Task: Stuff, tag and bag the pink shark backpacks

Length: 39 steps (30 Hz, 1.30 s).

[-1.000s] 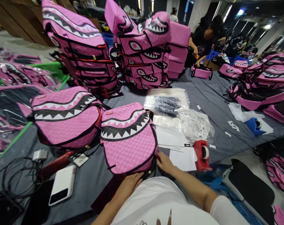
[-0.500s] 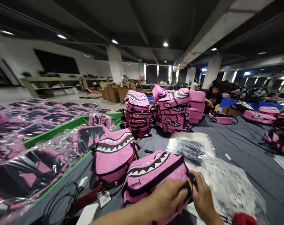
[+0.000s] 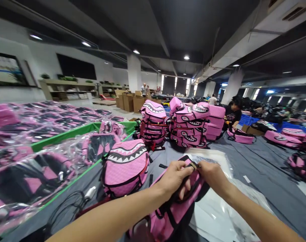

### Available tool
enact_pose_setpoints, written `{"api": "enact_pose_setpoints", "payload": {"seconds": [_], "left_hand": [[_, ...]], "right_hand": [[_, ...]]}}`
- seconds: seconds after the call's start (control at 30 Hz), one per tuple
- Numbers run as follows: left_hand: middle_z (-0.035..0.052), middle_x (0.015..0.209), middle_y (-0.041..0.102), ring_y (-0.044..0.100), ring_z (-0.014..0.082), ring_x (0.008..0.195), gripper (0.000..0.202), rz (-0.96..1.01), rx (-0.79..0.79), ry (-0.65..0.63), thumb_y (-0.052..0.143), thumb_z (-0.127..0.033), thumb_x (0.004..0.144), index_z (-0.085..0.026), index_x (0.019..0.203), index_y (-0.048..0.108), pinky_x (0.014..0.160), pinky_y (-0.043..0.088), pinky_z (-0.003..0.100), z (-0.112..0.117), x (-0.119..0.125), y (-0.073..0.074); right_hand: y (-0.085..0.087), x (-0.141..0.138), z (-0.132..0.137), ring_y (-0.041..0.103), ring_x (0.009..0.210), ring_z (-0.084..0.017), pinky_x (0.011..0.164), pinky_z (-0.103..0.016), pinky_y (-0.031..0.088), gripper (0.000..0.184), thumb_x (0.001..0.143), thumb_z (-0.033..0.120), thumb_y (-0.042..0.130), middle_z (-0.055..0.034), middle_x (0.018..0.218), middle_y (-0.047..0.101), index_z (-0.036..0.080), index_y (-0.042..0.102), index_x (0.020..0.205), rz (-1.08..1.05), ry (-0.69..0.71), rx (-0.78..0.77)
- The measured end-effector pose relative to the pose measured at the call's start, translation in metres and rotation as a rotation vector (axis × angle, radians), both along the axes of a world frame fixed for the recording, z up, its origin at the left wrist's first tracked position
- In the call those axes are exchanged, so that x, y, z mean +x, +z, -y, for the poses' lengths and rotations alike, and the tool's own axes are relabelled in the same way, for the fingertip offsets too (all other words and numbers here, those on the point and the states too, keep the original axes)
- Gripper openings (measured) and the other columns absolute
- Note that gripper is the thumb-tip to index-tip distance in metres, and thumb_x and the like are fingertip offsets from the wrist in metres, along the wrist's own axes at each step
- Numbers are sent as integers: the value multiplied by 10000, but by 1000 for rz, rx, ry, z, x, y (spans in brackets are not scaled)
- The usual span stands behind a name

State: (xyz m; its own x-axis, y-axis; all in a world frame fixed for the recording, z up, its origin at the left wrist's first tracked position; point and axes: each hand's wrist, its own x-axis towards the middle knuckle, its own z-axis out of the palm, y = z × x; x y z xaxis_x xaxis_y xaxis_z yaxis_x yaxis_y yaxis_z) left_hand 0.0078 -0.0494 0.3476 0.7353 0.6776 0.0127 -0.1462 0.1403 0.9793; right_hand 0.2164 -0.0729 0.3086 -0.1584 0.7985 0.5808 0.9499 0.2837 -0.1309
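Both my hands hold up a pink backpack (image 3: 168, 215) with black trim, lifted off the grey table (image 3: 264, 174) in front of me. My left hand (image 3: 174, 178) is closed around the bag's top edge. My right hand (image 3: 212, 174) is closed in a pinch right beside it, at a small brass zipper pull (image 3: 193, 165). A second pink backpack with a shark-mouth print (image 3: 125, 166) stands on the table just left of my hands.
Two stacks of the same pink backpacks (image 3: 185, 129) stand at the table's far end. Bagged backpacks in clear plastic (image 3: 29, 151) fill the left side. Clear plastic bags (image 3: 218, 208) lie under my hands. A seated person (image 3: 232, 116) works at the back right.
The view has tilted up from the table to the room. I have lifted the backpack off the table, and both hands have moved to its top edge at the zipper pull.
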Motion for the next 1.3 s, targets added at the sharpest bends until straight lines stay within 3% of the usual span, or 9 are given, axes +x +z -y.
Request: {"api": "enact_pose_setpoints", "payload": {"seconds": [0.13, 0.37, 0.43, 0.57, 0.73, 0.9, 1.03, 1.13, 1.3], "left_hand": [[-4, 470, 633, 414, 83, 237, 433, 9, -66, 88, 735, -548, 617, -164, 731, 571, 278, 218, 186, -2, 6, 0], [-51, 355, 501, 287, 33, 222, 328, 82, -86, 412, 710, -459, 589, -163, 591, 566, 288, 164, 168, -28, 2, 3], [-49, 389, 543, 306, 38, 224, 359, 110, -79, 415, 735, -475, 551, -171, 635, 562, 282, 168, 165, -30, 6, 5], [-46, 434, 592, 371, 73, 220, 460, 83, -105, 255, 756, -542, 538, -204, 722, 504, 275, 198, 164, -19, 16, 4], [-31, 433, 597, 359, 63, 209, 525, 4, -104, 141, 762, -606, 568, -198, 760, 492, 270, 184, 147, -2, 9, -1], [-14, 448, 616, 367, 72, 203, 589, -51, -133, 132, 755, -657, 559, -168, 815, 548, 251, 190, 156, 2, -10, -1], [-15, 448, 617, 369, 61, 205, 577, -58, -109, 73, 773, -640, 564, -171, 805, 539, 261, 184, 141, -3, -14, 5], [-16, 433, 607, 375, 66, 208, 552, -69, -112, 10, 782, -627, 572, -182, 773, 524, 264, 209, 142, -6, -12, 8], [-20, 433, 605, 363, 73, 203, 550, -82, -122, 79, 789, -620, 557, -168, 783, 571, 251, 220, 159, -7, -19, 8]], "right_hand": [[14, 5, 1, 542, 471, -150, 488, -252, 344, 307, 904, 211, 603, -25, 528, 543, 211, 525, 608, -111, -80, -173], [27, -3, 66, 224, 327, -53, 360, -174, 216, 517, 938, 621, 475, 111, 411, 298, 220, 455, 611, -865, 73, -951], [26, -14, 82, 347, 373, -69, 391, -185, 297, 494, 960, 582, 482, 68, 454, 414, 207, 490, 640, -814, 123, -843], [33, -14, 74, 579, 651, -133, 660, -264, 502, 277, 979, 429, 551, -26, 782, 632, 187, 612, 859, -345, -52, -256], [28, 3, 35, 615, 1156, -254, 947, -417, 547, 536, 938, 252, 619, -160, 1384, 544, 209, 455, 1447, -41, -129, -196], [10, 12, 18, 669, 932, -203, 835, -317, 552, 218, 984, 183, 589, -79, 1009, 692, 216, 675, 1182, 12, 74, -354], [3, 13, 14, 653, 907, -194, 788, -307, 542, 301, 981, 147, 556, -89, 1048, 644, 221, 636, 1262, 40, -1, -272], [6, 11, 8, 643, 941, -168, 808, -290, 536, 373, 962, 123, 566, -80, 1180, 612, 250, 576, 1313, 13, 39, -292], [23, 21, -1, 624, 850, -158, 749, -250, 472, 119, 992, 138, 553, -47, 960, 651, 195, 641, 1047, 198, 216, -334]]}}
